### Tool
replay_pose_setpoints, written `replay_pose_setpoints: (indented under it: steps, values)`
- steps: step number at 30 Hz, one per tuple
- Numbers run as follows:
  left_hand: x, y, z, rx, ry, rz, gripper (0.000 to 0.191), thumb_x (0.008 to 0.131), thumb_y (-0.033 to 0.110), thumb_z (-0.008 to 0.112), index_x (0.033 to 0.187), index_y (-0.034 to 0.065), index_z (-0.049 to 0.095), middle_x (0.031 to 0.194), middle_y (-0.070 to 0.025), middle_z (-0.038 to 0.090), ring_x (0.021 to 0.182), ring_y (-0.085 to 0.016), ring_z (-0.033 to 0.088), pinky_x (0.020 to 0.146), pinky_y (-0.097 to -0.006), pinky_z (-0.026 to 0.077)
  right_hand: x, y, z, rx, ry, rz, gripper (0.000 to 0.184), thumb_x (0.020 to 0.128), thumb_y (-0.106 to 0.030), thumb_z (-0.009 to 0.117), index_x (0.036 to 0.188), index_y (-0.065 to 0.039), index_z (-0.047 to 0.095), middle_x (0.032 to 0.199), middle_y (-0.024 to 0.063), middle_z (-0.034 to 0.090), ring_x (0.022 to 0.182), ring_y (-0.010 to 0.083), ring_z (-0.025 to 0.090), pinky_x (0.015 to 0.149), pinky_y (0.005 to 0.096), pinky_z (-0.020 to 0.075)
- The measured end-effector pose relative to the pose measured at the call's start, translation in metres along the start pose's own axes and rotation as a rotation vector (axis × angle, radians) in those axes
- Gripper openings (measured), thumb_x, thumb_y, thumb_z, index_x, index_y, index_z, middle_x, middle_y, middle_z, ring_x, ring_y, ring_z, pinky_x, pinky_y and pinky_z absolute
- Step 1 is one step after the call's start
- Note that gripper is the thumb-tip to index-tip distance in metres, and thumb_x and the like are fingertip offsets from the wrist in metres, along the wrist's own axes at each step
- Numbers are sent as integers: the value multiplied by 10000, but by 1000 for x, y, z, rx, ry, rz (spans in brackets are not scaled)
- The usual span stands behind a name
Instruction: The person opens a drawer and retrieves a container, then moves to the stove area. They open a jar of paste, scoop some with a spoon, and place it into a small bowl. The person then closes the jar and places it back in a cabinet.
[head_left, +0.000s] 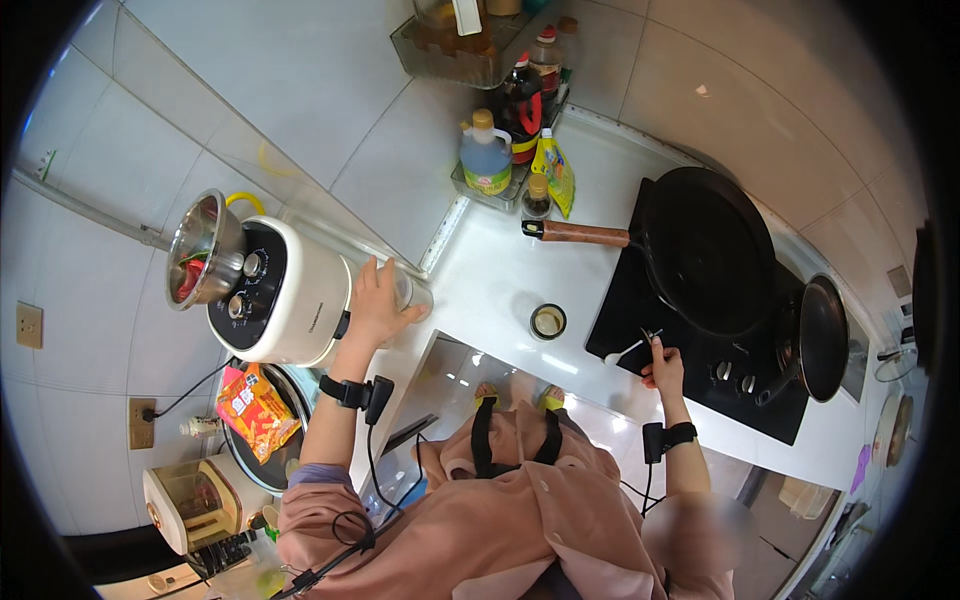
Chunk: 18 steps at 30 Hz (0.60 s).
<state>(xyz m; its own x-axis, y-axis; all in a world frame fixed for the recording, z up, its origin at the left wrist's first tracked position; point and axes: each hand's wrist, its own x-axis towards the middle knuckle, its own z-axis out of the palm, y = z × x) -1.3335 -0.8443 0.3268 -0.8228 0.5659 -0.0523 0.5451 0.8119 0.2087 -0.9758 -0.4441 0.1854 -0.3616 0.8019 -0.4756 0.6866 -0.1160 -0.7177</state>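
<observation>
My left hand (379, 304) reaches over a clear container (406, 289) beside the white air fryer (307, 292). Its thumb and fingers spread around the container, partly hiding it. Over the edge of the black cooktop (697, 360), my right hand (665, 369) pinches a small white spoon (624, 352) near its handle end. A little metallic piece shows at the fingertips, too small to make out. Between the two hands, a small round jar (548, 322) without a lid stands on the white counter (495, 277), pale inside.
A large black pan (705, 247) lies on the cooktop, its wooden handle (585, 233) jutting left. Right of it sits a smaller pan (823, 337). A steel bowl of red peppers (196, 255) rests on the air fryer. Sauce bottles (487, 154) fill the back corner.
</observation>
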Motion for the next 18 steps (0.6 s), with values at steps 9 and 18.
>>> replay_pose_setpoints:
  steps: [9,18]
  values:
    - [15,-8,-4,-7,-89,71,906,699,332,834,1451,12,445,1327,-245,514,1234,-425,487,1070,-468,425,-6,15,4,20,127,71,698,979,-663,460,1010,29,546,640,148,646,455,202,623,437,300,505]
    - [-17,58,-103,-208,-132,329,821,730,328,821,1442,88,490,1260,-231,556,1172,-424,537,990,-470,480,-90,-84,5,294,-248,-565,209,997,-175,627,848,-59,538,710,-63,456,664,44,415,581,231,354]
